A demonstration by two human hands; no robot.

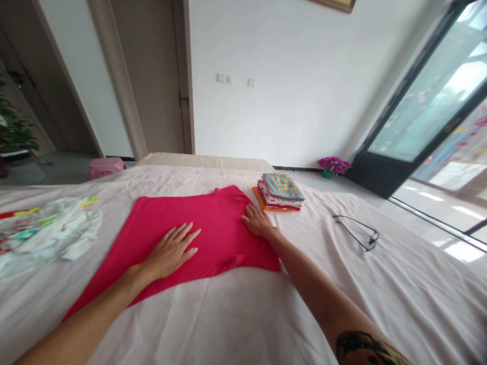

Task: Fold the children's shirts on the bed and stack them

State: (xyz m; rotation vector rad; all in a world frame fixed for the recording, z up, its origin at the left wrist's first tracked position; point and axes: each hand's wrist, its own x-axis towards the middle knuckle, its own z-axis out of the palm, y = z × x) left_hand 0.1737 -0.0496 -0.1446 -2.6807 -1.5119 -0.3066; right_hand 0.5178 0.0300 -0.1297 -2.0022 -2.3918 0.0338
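Both your hands are bare, palms down and empty of any grip. Your bare left hand [171, 253] lies flat, fingers slightly spread and pointing forward and to the right; its bare left forearm [87, 317] slants in from the lower left. Your bare right hand [258, 221] reaches farther forward, fingers angled leftward, wrist slightly bent. A dark patterned tattoo [363, 346] marks your bare right arm [314, 291] near the bottom edge.
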